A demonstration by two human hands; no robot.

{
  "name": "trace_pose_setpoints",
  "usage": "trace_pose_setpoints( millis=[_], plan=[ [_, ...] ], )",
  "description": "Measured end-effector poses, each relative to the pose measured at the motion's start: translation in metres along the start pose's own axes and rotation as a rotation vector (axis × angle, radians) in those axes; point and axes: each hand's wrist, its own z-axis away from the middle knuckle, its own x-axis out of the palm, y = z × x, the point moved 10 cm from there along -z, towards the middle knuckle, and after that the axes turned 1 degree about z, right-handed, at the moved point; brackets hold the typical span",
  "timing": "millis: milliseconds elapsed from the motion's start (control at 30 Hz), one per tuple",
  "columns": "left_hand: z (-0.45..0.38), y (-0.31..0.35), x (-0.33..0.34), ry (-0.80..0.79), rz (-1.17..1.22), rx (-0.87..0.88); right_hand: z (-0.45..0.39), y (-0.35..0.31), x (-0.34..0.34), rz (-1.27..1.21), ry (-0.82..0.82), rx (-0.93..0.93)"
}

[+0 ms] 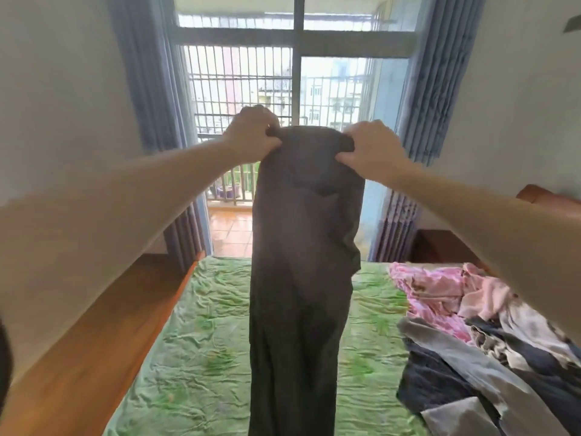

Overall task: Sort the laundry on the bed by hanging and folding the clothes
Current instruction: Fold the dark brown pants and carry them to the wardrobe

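Both arms out in front of me, raised to about window height. My left hand (pixel 251 133) is clenched on the top left corner of a long dark grey-brown pair of trousers (pixel 301 278); my right hand (pixel 371 149) is clenched on the top right corner, fingers curled over the waistband, thumb pressed into the fabric. The trousers hang straight down between my hands, legs together, lower end running out of the bottom of the view, over the bed with its crumpled green patterned sheet (pixel 201 341). On the right side of the sheet lies the unsorted heap: a crumpled pink floral garment (pixel 430 291) at the far end, a grey garment (pixel 465 357) nearer me, and dark navy cloth (pixel 434 382) partly under it; cannot tell the pieces apart further. Wooden bed frame (pixel 103 335) along the left edge, against the white wall. Ahead, a tall barred window (pixel 245 73) with blue curtains (pixel 147 89) either side, opening onto an orange-tiled balcony floor (pixel 232 228).
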Motion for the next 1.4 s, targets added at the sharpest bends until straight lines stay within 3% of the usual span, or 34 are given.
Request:
trace_pose_setpoints(
  millis=[200, 333, 500, 667, 833, 967, 1033, 1167, 1400],
  plan=[
    [-0.058, 0.026, -0.08, 0.356, -0.057, 0.068, -0.046, -0.003, -0.084, 0.113, 0.456, 0.023],
    [-0.055, 0.034, -0.086, 0.41, -0.049, 0.114, -0.036, -0.002, -0.094, 0.178, 0.493, -0.036],
    [-0.008, 0.029, -0.02, 0.245, -0.024, 0.146, 0.024, 0.02, -0.04, 0.166, 0.409, -0.035],
    [0.099, 0.011, 0.109, -0.029, 0.016, 0.151, 0.139, 0.028, 0.074, 0.12, 0.171, -0.128],
    [0.282, -0.001, 0.256, -0.332, -0.115, 0.181, 0.31, 0.015, 0.2, 0.072, -0.097, -0.141],
    [0.445, -0.007, 0.364, -0.661, -0.075, 0.067, 0.446, 0.006, 0.305, 0.056, -0.513, -0.036],
    [0.516, -0.002, 0.394, -0.726, -0.033, 0.007, 0.513, 0.003, 0.346, 0.03, -0.743, 0.043],
    [0.628, 0.014, 0.428, -0.848, 0.006, -0.074, 0.616, -0.015, 0.387, 0.059, -0.977, 0.038],
    [0.725, 0.036, 0.441, -1.006, -0.024, -0.097, 0.719, -0.049, 0.404, 0.126, -1.054, -0.024]
  ],
)
